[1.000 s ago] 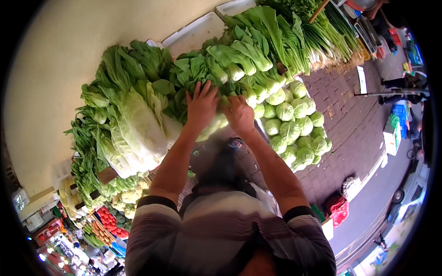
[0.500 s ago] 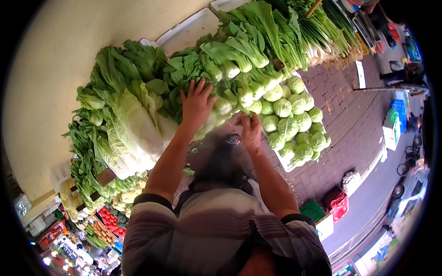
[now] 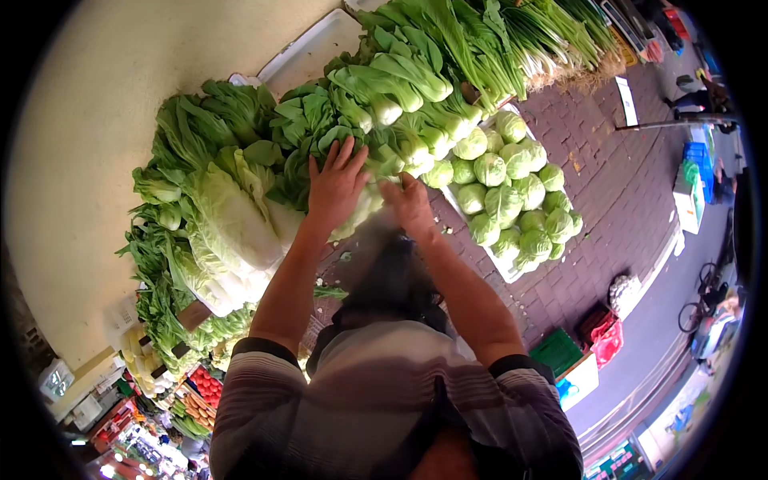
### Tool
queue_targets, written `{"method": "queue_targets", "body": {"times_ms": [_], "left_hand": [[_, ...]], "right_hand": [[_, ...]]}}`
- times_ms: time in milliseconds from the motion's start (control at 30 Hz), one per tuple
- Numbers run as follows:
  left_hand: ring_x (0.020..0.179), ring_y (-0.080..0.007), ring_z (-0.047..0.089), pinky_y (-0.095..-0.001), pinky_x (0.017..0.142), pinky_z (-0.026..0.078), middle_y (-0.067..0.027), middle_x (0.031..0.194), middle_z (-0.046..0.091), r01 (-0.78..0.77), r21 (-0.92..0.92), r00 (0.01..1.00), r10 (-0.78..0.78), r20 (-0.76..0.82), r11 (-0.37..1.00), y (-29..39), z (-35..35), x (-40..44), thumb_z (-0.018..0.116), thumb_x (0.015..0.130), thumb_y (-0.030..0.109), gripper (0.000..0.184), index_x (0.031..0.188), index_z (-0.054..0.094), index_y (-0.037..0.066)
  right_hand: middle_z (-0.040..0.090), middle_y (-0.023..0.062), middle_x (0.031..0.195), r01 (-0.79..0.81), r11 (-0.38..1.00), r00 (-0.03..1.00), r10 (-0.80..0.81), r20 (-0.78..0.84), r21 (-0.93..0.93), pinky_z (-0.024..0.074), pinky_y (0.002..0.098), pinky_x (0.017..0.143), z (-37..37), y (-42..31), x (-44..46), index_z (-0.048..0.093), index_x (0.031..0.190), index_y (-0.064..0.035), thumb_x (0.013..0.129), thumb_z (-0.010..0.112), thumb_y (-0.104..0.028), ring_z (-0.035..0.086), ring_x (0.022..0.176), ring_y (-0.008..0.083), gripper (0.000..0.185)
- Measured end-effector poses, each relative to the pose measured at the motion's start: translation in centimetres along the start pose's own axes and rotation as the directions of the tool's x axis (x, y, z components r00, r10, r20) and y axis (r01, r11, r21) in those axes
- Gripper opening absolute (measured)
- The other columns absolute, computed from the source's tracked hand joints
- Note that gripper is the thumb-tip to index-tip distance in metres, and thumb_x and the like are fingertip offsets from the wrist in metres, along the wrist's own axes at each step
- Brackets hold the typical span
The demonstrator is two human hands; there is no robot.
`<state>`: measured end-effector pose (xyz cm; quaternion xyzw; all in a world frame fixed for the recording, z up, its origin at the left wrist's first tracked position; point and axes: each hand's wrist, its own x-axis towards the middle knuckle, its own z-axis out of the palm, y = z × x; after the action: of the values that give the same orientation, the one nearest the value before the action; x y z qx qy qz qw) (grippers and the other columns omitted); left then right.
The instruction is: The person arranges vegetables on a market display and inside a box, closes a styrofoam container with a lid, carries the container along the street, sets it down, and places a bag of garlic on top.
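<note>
My left hand (image 3: 336, 190) lies with fingers spread on the bok choy (image 3: 316, 120), palm down over the leafy heads at the near edge of the pile. My right hand (image 3: 411, 206) is beside it, at the pale stem ends, with its fingers bent in and partly blurred; whatever is between them is hidden. Large napa cabbages (image 3: 232, 212) lie just left of my left hand. To the right of my right hand, round green cabbages (image 3: 504, 204) are stacked on a white tray (image 3: 512, 274).
Leafy stalks (image 3: 460, 48) and spring onions (image 3: 552, 40) continue along the stall at the upper right. A white tray (image 3: 308, 56) stands against the wall. Brick paving (image 3: 592, 160) borders the cabbages, with a green crate (image 3: 558, 353) farther out.
My right hand has moved left and slightly up, away from the cabbages and closer to my left hand. My left hand stays spread on the bok choy. The view has shifted slightly.
</note>
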<state>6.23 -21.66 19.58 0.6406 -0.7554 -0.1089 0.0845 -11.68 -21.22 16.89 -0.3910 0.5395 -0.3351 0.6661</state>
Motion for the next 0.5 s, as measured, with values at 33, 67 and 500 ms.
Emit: {"method": "queue_targets", "body": {"times_ms": [33, 67, 500], "left_hand": [[0.145, -0.037, 0.036, -0.0708, 0.113, 0.021, -0.0081, 0.16, 0.035, -0.006, 0.016, 1.0, 0.006, 0.023, 1.0, 0.0, 0.1, -0.1, 0.054, 0.1, 0.036, 0.05, 0.147, 0.049, 0.019], [0.146, -0.0368, 0.034, -0.0707, 0.113, 0.02, -0.0087, 0.161, 0.035, -0.01, 0.037, 1.0, 0.009, 0.017, 0.999, -0.1, 0.6, 0.1, 0.053, 0.1, 0.037, 0.051, 0.147, 0.048, 0.019], [0.148, -0.034, 0.032, -0.0716, 0.116, 0.01, -0.0096, 0.158, 0.04, -0.011, 0.052, 0.997, 0.015, -0.079, 0.999, 0.8, 0.2, 0.3, 0.064, 0.094, 0.043, 0.054, 0.141, 0.055, 0.018]], "right_hand": [[0.066, 0.0106, 0.081, 0.015, 1.0, 1.0, -0.015, 0.009, -0.004, 0.0513, 0.0316, 0.064, -0.1, -0.2, 0.1, 0.062, 0.11, 0.004, 0.096, 0.065, -0.019, 0.06, 0.069, 0.0152, 0.027], [0.066, 0.0106, 0.08, 0.033, 0.999, 0.999, -0.033, 0.022, -0.013, 0.051, 0.0318, 0.064, -0.4, -0.5, 0.2, 0.061, 0.111, 0.0045, 0.096, 0.065, -0.019, 0.06, 0.068, 0.0151, 0.027], [0.066, 0.0138, 0.1, 0.115, 0.993, 0.987, -0.114, -0.116, 0.0, 0.0566, 0.0327, 0.076, -13.9, 13.2, -12.7, 0.061, 0.12, 0.0027, 0.095, 0.069, -0.034, 0.068, 0.089, 0.02, 0.045]]}}
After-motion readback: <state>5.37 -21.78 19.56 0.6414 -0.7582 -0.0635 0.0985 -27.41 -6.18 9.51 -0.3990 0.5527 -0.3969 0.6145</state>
